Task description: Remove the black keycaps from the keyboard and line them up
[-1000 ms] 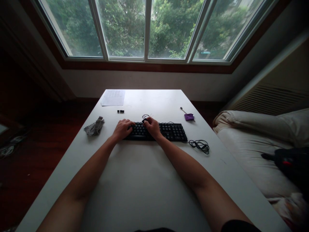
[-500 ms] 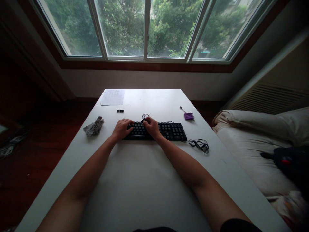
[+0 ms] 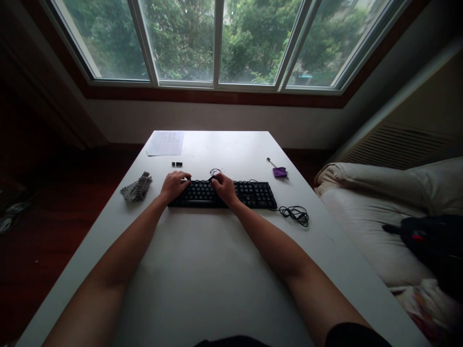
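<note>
A black keyboard [image 3: 253, 194] lies across the middle of the white table [image 3: 217, 270]. My left hand [image 3: 173, 185] rests on its left end, fingers curled over the far corner. My right hand [image 3: 224, 189] sits on the keys near the middle, fingertips pinched on a small black piece [image 3: 211, 178] about the size of a keycap. A thin wire loop [image 3: 216, 171] lies just beyond those fingertips. Two loose black keycaps [image 3: 177, 164] sit on the table behind my left hand.
The keyboard's cable [image 3: 296, 213] lies coiled at its right end. A grey cloth [image 3: 136, 188] is to the left, a paper sheet [image 3: 165, 143] at the far left corner, a purple cloth with a small stick [image 3: 279, 171] far right. A bed [image 3: 379, 226] borders the table's right side.
My left hand has slid a little left to the keyboard's end, baring more keys between the hands. My right hand stays put, still pinched. The view has shifted slightly.
</note>
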Demonstrator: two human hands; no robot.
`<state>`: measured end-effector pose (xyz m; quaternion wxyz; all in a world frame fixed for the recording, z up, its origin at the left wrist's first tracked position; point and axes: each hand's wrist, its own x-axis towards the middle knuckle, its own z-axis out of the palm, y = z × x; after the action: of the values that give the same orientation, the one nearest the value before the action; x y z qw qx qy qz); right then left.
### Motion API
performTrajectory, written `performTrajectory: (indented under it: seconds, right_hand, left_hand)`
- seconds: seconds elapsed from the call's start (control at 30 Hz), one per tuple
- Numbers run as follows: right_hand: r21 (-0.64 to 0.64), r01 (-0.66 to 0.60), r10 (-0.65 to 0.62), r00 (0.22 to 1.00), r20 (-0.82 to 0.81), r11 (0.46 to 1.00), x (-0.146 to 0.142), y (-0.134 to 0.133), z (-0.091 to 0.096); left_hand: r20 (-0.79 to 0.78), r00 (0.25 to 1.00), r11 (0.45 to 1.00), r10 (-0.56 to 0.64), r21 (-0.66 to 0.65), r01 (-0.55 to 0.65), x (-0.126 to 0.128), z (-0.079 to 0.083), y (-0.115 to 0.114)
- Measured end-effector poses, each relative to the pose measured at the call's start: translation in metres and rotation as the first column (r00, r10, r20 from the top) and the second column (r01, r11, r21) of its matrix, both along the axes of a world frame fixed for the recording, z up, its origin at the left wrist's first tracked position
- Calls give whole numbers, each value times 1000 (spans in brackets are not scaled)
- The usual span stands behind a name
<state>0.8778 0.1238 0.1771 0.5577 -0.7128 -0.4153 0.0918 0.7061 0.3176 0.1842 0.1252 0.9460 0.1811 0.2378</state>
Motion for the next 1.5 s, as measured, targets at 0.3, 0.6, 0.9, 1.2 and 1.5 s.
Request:
performTrajectory:
  seconds: [0.3, 0.6, 0.9, 1.2, 1.5]
  right_hand:
    - [-8, 12, -12, 1000, 8, 1000, 1, 0, 1]
    - [-16, 6, -6, 1000, 23, 1000, 3, 1, -3]
    - [-5, -3, 3, 1000, 9, 1000, 6, 1, -5]
    - [-11, 4, -4, 1000, 23, 1000, 4, -1, -1]
    - [-2, -12, 12, 1000, 1, 1000, 4, 0, 0]
  left_hand:
    - [-53, 986, 988, 156, 11, -156, 36, -5, 67]
    - [-70, 963, 965, 262, -4, -263, 66, -27, 101]
    - [-66, 968, 970, 242, -6, -243, 83, -32, 111]
    - [-97, 958, 962, 270, -3, -271, 93, -28, 110]
    - [-86, 951, 953, 298, -26, -301, 95, -30, 108]
